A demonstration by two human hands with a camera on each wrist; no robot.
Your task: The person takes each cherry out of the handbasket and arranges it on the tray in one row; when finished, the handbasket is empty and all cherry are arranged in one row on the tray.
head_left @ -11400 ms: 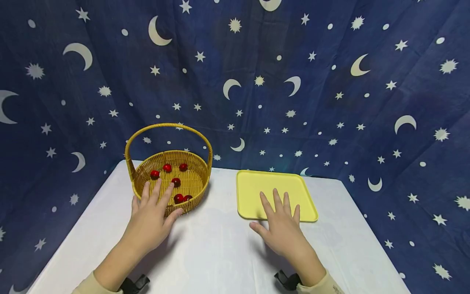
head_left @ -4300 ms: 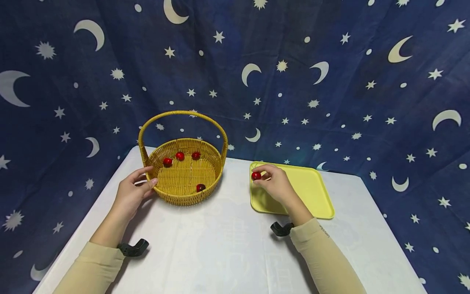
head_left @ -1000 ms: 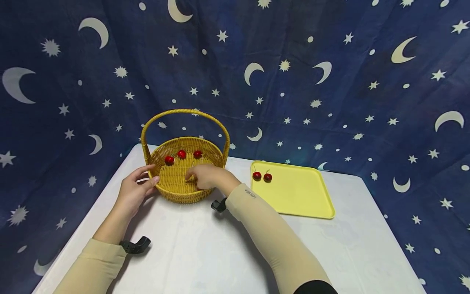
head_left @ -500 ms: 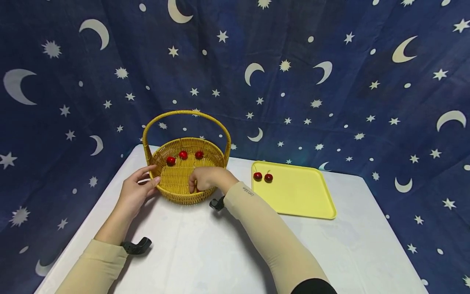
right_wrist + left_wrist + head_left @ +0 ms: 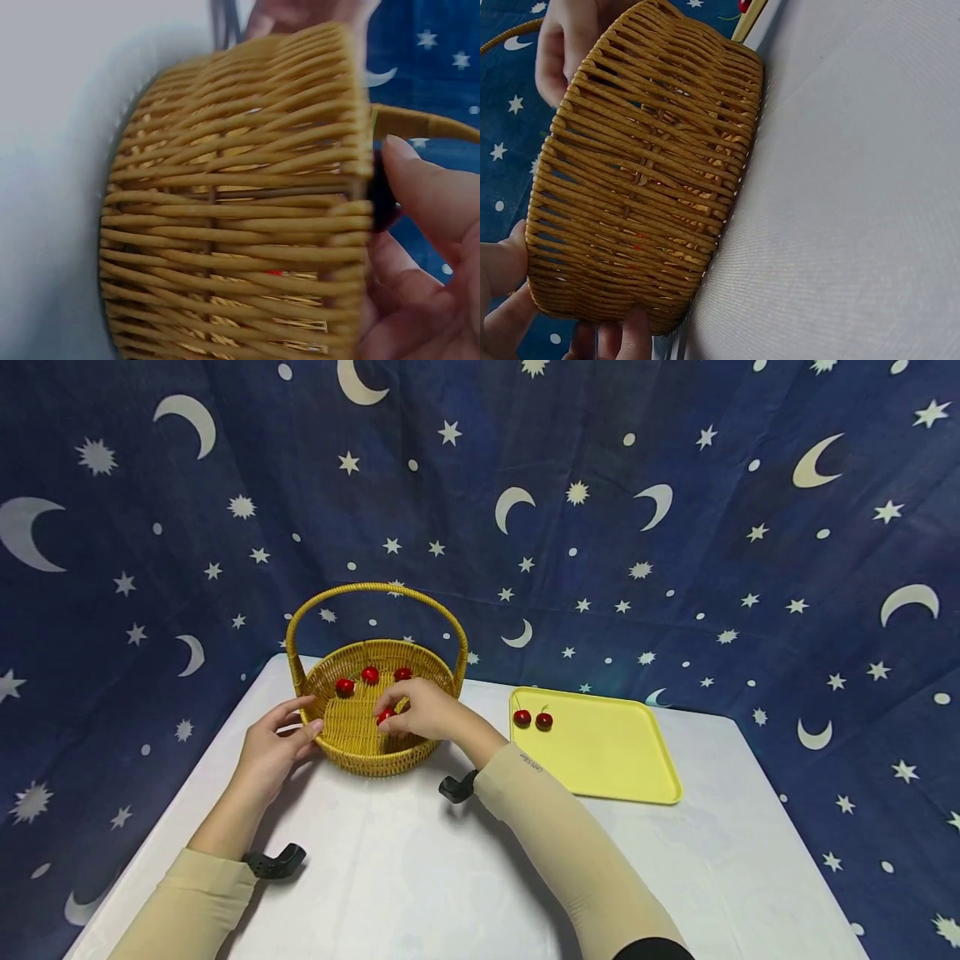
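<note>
Left sleeve (image 5: 187, 893): beige, ends at my left wrist, where a black mount (image 5: 276, 862) juts out on the side toward my other arm
Left hand (image 5: 270, 747): half closed, its fingers bent, and I hold the side of the basket (image 5: 375, 766) with it, some fingertips against the woven outer wall
Basket: yellow-brown wicker, upright, just to the right of my left hand and under my right hand, its tall handle (image 5: 375, 587) arching up beyond both
Three loose cherries: red, inside the basket, farther from me than my fingers; the left one (image 5: 345, 687) is nearest my left hand, the middle one (image 5: 370, 675) next, the right one (image 5: 402, 674) just beyond my right hand
Pinched cherry (image 5: 386, 716): red, at the tips of my right hand, over the inside of the basket
Right hand (image 5: 423, 708): nearly closed, thumb and fingers pinching that one cherry
Right sleeve (image 5: 585, 860): beige, reaching across the white tabletop (image 5: 360, 893), a second black mount (image 5: 459, 787) at my wrist
Yellow tray (image 5: 600, 760): flat, to the right of my right hand, apart from it
Two tray cherries: dark red, stemmed, side by side in the tray's left part, the left one (image 5: 522, 718) nearer my right hand than its neighbour (image 5: 543, 722)
</note>
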